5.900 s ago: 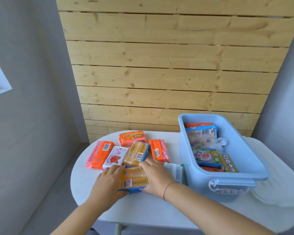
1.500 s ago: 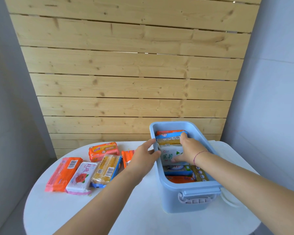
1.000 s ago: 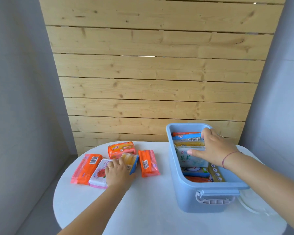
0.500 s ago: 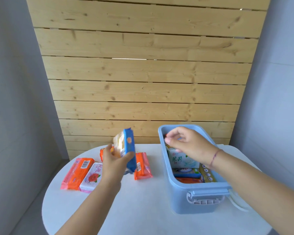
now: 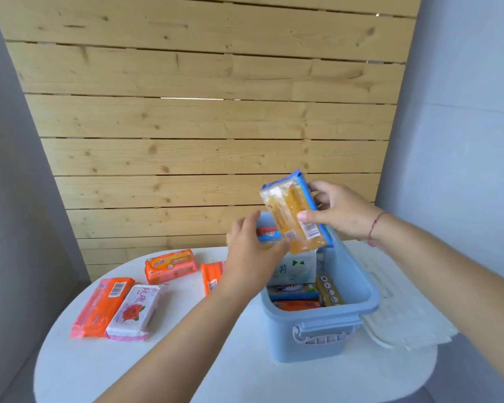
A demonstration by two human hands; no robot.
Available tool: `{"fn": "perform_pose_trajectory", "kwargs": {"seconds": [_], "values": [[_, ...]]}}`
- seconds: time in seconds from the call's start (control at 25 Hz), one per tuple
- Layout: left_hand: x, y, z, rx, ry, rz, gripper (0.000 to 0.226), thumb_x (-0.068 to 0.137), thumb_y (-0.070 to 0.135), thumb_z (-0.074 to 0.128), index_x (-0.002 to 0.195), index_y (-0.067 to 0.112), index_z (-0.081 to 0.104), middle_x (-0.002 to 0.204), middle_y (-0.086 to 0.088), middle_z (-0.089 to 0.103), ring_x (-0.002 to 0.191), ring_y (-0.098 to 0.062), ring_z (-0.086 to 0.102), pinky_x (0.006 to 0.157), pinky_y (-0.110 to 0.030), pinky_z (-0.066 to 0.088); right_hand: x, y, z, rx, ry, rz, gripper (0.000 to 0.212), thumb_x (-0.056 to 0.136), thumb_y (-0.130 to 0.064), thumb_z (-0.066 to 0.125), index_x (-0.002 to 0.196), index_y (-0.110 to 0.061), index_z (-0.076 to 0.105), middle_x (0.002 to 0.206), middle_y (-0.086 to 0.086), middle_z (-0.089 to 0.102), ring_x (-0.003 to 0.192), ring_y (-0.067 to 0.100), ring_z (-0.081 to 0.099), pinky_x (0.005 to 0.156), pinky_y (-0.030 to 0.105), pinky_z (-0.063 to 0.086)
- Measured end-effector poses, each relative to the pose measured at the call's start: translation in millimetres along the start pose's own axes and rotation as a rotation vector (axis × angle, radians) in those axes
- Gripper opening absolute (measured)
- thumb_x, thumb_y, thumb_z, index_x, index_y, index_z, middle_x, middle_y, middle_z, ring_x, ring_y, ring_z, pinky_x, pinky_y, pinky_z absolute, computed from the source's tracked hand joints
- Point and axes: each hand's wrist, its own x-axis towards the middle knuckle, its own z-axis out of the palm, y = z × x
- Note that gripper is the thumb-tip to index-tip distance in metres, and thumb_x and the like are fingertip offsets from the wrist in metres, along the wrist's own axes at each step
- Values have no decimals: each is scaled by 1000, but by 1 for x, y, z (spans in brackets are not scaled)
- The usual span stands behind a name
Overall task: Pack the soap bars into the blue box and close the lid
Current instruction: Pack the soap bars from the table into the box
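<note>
Over the open blue box, both hands are gripping a yellow soap bar: right hand pinching its middle, left hand fingers holding its bottom end. Inside, several packs are sitting, including a white one with green lettering.

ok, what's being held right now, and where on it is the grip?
The yellow soap pack, above the blue box. Right hand pinches its right long edge near the middle; left hand touches its lower end.

- Both forearms reach forward, bare, a thin red string on the right wrist.
- The right hand is raised, thumb and fingers pinched closed.
- The left hand sits lower, fingers loosely curled, thumb up.
</note>
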Motion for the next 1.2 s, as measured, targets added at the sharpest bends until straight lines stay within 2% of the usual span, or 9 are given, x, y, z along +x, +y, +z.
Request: {"fn": "perform_pose_trajectory", "kwargs": {"seconds": [0.12, 0.24, 0.4, 0.6, 0.8, 0.88, 0.96, 1.04, 1.2], "values": [[-3, -30, -6, -62, -157, -250, 60, 88, 19, 57, 144, 26, 33, 141, 4, 38, 129, -14, 37, 91, -28, 38, 7, 22, 0, -399, -238, 29, 49, 79, -22, 73, 125, -19, 55, 117, 1, 66, 108, 22, 62, 99, 40, 48], [-10, -50, -5, -202, -271, -294, 46, 91, 9, 48, 133, 27, 47, 135, 5, 54, 121, -9, 51, 92, -25, 45, 8, 45, 34, -594, -407, 1, 27, 79, -28, 72, 103, -26, 59, 92, -8, 61, 94, 17, 56, 80, 30, 45], [-12, -59, -4, -253, -307, -264, 40, 96, 16, 46, 133, 31, 46, 126, 13, 60, 107, -1, 59, 80, -16, 47, 14, 64, 56, -734, -287, -148, 43, 72, -40, 75, 112, -31, 62, 101, -7, 48, 98, 15, 45, 84, 31, 41], [-11, -65, 0, -246, -298, -271, 44, 97, 22, 46, 139, 32, 39, 126, 9, 61, 111, -8, 60, 93, -27, 48, 20, 77, 55, -563, -293, -134, 34, 66, -35, 82, 80, -29, 51, 81, -14, 42, 71, 4, 43, 60, 19, 35], [-14, -74, -1, -233, -256, -278, 41, 96, 27, 48, 136, 29, 44, 130, 7, 57, 109, -6, 56, 73, -10, 43, 15, 82, 57, -568, -246, -132, 35, 65, -38, 81, 74, -32, 48, 86, -13, 45, 81, 10, 49, 71, 23, 43], [-12, -96, -19, -53, -41, -252, 42, 93, 29, 52, 135, 22, 47, 134, -1, 53, 118, -15, 51, 73, -11, 44, 11, 83, 52, -608, -227, -147, 40, 62, -44, 81, 74, -37, 43, 89, -13, 47, 87, 11, 50, 77, 25, 44], [-9, -134, -51, 413, 173, -258, 49, 90, 27, 55, 136, 13, 43, 137, -8, 47, 126, -26, 43, 94, -27, 40, 7, 83, 51, -629, -218, -173, 44, 59, -50, 79, 77, -39, 40, 92, -15, 48, 91, 10, 50, 79, 25, 44], [-10, -172, -81, 758, 199, -424, 56, 88, 29, 55, 136, 8, 35, 139, -14, 41, 130, -33, 37, 105, -39, 33, 3, 82, 54, -633, -221, -173, 45, 57, -54, 77, 78, -41, 38, 93, -19, 45, 90, 8, 48, 79, 26, 44], [-5, -208, -101, 1005, 141, -611, 55, 88, 38, 47, 133, 9, 33, 142, -14, 40, 136, -33, 31, 108, -41, 30, -1, 84, 58, -629, -226, -175, 45, 57, -53, 77, 77, -39, 39, 94, -17, 45, 89, 9, 47, 74, 25, 40]]}}
